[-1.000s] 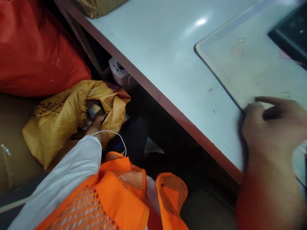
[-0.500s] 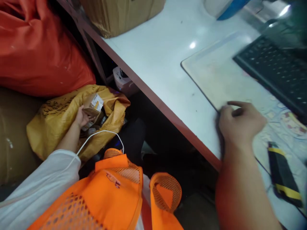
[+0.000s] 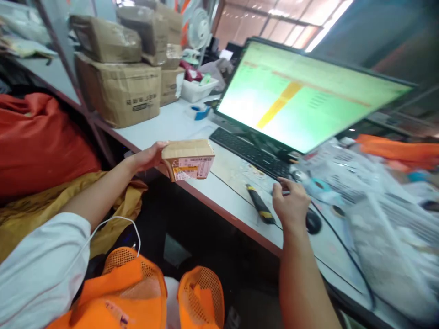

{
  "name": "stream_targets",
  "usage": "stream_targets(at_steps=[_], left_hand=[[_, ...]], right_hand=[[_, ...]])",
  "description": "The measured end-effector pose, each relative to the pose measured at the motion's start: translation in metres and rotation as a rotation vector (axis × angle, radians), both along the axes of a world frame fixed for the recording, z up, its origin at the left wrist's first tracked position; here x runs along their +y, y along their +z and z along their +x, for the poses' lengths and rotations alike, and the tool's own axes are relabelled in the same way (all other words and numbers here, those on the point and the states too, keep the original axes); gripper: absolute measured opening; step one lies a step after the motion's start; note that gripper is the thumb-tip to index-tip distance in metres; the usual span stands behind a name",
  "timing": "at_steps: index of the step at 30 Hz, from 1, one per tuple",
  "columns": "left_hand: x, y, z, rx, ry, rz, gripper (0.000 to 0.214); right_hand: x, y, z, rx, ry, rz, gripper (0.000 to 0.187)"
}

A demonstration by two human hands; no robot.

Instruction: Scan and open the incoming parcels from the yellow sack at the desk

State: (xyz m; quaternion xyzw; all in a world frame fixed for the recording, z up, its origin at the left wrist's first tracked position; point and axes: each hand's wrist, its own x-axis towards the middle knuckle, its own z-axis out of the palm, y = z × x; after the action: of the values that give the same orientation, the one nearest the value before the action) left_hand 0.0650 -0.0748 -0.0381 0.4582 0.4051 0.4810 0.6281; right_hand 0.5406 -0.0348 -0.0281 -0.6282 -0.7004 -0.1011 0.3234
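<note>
Left-hand grip (image 3: 149, 156) under a labelled cardboard box (image 3: 188, 160)

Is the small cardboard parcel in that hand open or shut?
Shut: the small cardboard parcel sits in the left hand with its top flat and no flap lifted.

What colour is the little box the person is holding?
The little box is tan-brown cardboard with a pinkish label on its side; the head view shows it best.

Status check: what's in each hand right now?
Left hand holding small labelled cardboard parcel. Right hand over desk, beside black mouse. Utility knife lying near it.
</note>
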Motion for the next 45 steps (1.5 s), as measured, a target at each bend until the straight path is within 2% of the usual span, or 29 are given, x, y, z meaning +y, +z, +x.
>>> stream_targets(at_steps=[2, 4, 7, 9, 13, 17, 22, 27, 30, 33, 35, 37, 40, 45], left_hand=[[0.036, 0.007, 0.038, 0.090, -0.125, 0.055, 0.061], [0.070, 0.006, 0.074, 0.252, -0.143, 0.120, 0.061], [0.108, -0.006, 0.114, 0.488, 0.005, 0.248, 0.054], [0.121, -0.018, 0.128, 0.535, 0.126, 0.321, 0.050], [0.121, -0.048, 0.132, 0.512, 0.280, 0.386, 0.057], [0.116, -0.067, 0.128, 0.484, 0.311, 0.413, 0.075], [0.115, -0.068, 0.130, 0.535, 0.279, 0.509, 0.085], [0.115, -0.067, 0.130, 0.562, 0.283, 0.541, 0.080], [0.115, -0.069, 0.130, 0.565, 0.279, 0.555, 0.075], [0.114, -0.069, 0.129, 0.567, 0.275, 0.567, 0.074], [0.112, -0.068, 0.129, 0.568, 0.272, 0.572, 0.073], [0.111, -0.068, 0.129, 0.564, 0.265, 0.572, 0.072], [0.110, -0.067, 0.130, 0.552, 0.260, 0.569, 0.070], [0.111, -0.065, 0.132, 0.537, 0.270, 0.561, 0.065]], right_hand=[[-0.015, -0.003, 0.035, -0.021, -0.150, -0.019, 0.046], [-0.028, -0.011, 0.058, -0.029, -0.271, -0.096, 0.049], [-0.042, -0.023, 0.071, -0.002, -0.359, -0.271, 0.053], [-0.047, -0.028, 0.069, 0.007, -0.360, -0.369, 0.053], [-0.040, -0.028, 0.060, -0.007, -0.387, -0.453, 0.054], [-0.018, -0.022, 0.054, 0.033, -0.437, -0.520, 0.058], [0.006, -0.018, 0.046, 0.072, -0.503, -0.540, 0.053], [0.003, -0.005, 0.042, 0.085, -0.497, -0.540, 0.050], [-0.016, 0.013, 0.038, 0.092, -0.337, -0.496, 0.049], [-0.048, 0.036, 0.026, 0.140, 0.037, -0.453, 0.049], [-0.072, 0.051, 0.014, 0.172, 0.282, -0.488, 0.049], [-0.091, 0.063, -0.001, 0.185, 0.446, -0.551, 0.050], [-0.103, 0.075, -0.021, 0.193, 0.541, -0.630, 0.046], [-0.094, 0.077, -0.030, 0.238, 0.602, -0.639, 0.039]])
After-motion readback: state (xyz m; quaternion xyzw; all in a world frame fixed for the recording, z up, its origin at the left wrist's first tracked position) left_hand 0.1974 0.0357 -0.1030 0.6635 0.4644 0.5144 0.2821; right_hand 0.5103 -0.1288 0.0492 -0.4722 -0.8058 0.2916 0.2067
